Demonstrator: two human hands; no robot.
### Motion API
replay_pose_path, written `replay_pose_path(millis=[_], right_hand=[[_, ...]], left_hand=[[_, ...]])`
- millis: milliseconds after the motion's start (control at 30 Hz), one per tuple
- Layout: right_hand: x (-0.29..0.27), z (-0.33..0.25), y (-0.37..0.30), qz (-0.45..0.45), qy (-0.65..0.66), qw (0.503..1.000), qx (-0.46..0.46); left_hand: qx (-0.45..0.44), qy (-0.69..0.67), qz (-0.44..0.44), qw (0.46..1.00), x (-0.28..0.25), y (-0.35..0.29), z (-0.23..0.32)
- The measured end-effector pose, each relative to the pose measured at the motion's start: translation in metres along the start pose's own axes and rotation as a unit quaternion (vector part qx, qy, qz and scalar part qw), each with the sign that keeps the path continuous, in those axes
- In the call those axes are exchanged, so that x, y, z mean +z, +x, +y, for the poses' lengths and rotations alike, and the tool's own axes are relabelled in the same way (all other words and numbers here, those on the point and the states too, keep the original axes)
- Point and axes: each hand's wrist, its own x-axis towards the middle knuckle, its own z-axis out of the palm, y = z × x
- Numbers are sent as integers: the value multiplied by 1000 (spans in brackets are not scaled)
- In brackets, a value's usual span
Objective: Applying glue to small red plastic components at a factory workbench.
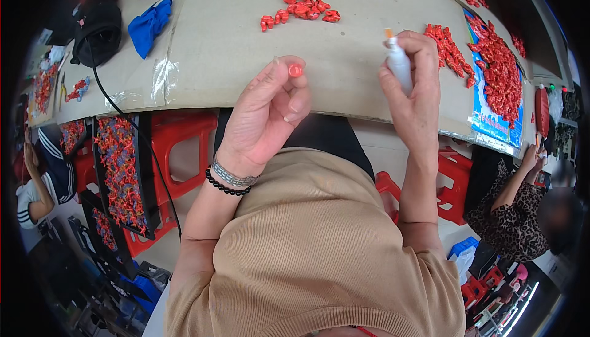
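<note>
Red piece in left hand, white bottle in right

Left hand (264,100): thumb and index finger pinched on a small glossy red piece (295,70), other fingers curled loosely. The piece sits at the fingertips, 1 o'clock from the palm, up off the counter (221,48). Looks light and fairly stiff; shiny skin probably slippery, so pinch its sides with the finger pads and leave the facing end uncovered. Hard squeeze might pop it out or dent it; material can't be confirmed.

Right hand (419,85): at 3 o'clock from the left, closed round a white bottle (399,70), thumb on the near side. Bottle tilted, orange tip (388,33) up toward 11 o'clock. Likely light, thin walls, gives when squeezed. Best hold is mid-body, below the neck, fingers off the tip. Fill level can't be told.

Further out: loose cluster of red pieces (304,9) at 1 o'clock from the left hand, on the counter; blue cloth (149,28) at 10 o'clock. From the right hand, more red pieces (452,54) at 1 to 2 o'clock, and a big heap (499,70) at 3 o'clock on a blue sheet (491,129).
</note>
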Motion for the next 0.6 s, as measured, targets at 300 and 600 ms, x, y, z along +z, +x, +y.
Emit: replay_pose_path(millis=[300,600], right_hand=[[8,-25,-11,32,143,989,1],[16,-24,-10,86,135,984,-78]], left_hand=[[-14,-68,-17,997,2,-4,3],[-19,-109,-20,994,2,-5,4]])
